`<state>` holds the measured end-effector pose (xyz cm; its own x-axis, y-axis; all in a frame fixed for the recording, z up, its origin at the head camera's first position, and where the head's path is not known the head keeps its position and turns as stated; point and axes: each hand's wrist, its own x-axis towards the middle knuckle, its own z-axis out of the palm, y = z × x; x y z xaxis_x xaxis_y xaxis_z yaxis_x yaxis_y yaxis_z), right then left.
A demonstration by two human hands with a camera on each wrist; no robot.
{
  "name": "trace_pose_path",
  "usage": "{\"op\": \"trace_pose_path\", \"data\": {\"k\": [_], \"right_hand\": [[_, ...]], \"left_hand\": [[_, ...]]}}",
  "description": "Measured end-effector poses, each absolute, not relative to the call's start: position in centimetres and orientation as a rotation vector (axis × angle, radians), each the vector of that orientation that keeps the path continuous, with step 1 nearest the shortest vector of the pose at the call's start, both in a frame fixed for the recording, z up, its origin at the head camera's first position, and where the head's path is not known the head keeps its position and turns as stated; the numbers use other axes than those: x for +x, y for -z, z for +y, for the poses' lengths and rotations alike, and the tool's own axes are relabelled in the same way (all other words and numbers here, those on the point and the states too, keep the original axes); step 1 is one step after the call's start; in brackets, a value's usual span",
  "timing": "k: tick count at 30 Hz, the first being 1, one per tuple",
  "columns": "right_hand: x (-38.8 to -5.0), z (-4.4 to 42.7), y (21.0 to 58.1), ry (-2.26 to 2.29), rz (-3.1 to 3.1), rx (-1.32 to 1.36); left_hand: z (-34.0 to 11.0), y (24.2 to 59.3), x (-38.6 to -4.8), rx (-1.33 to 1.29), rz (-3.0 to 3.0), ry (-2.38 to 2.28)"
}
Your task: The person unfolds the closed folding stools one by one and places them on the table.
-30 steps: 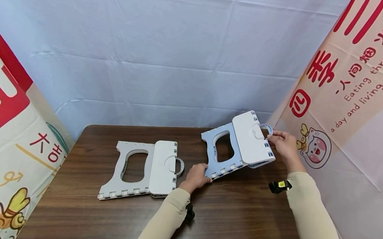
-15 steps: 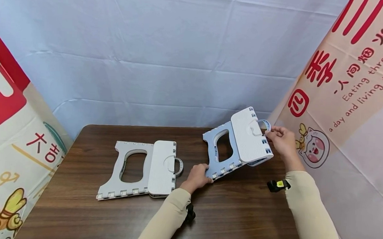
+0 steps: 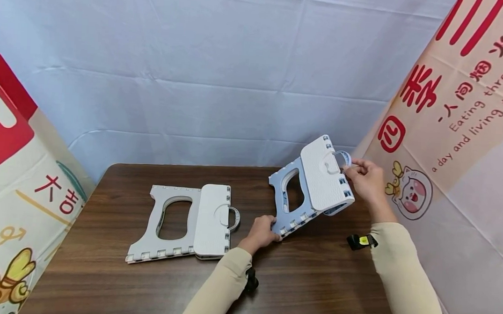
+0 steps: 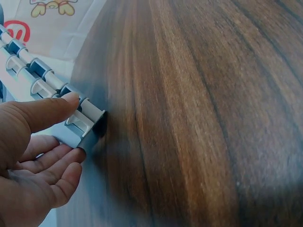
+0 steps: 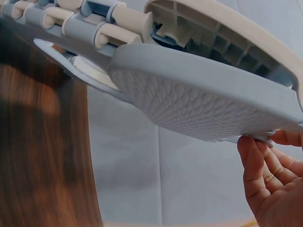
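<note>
A blue and white folding step stool (image 3: 324,181), folded flat, is held tilted over the right side of the table in the head view. My left hand (image 3: 262,232) pinches the near corner of its blue leg. In the left wrist view the thumb of that hand (image 4: 33,156) lies on the hinged leg edge, fingers beneath. My right hand (image 3: 367,180) grips the stool by its blue carrying loop at the seat's edge. The right wrist view has the fingertips (image 5: 274,175) at the rim of the textured seat half (image 5: 189,101), with a narrow gap between the two seat halves.
To the left, a second folded step stool (image 3: 212,221), grey and white, lies flat on the brown wooden table (image 3: 115,287). A pale cloth (image 3: 220,104) hangs behind the table. Printed banners stand at the left (image 3: 6,179) and right (image 3: 454,138).
My right hand has moved slightly left and up, tilting the blue stool more steeply. The left hand stays at the leg corner. The grey stool lies as before.
</note>
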<state>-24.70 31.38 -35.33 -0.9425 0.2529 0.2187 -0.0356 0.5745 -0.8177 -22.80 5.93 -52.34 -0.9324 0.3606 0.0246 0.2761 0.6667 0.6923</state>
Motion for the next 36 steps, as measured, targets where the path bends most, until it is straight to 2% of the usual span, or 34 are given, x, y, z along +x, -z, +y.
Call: {"op": "trace_pose_path", "data": {"k": [36], "right_hand": [[-24.5, 27.8, 33.5, -1.367, -2.386, 0.060]], "left_hand": [[7.7, 52.6, -22.0, 0.498, 2.606, -1.406]]}}
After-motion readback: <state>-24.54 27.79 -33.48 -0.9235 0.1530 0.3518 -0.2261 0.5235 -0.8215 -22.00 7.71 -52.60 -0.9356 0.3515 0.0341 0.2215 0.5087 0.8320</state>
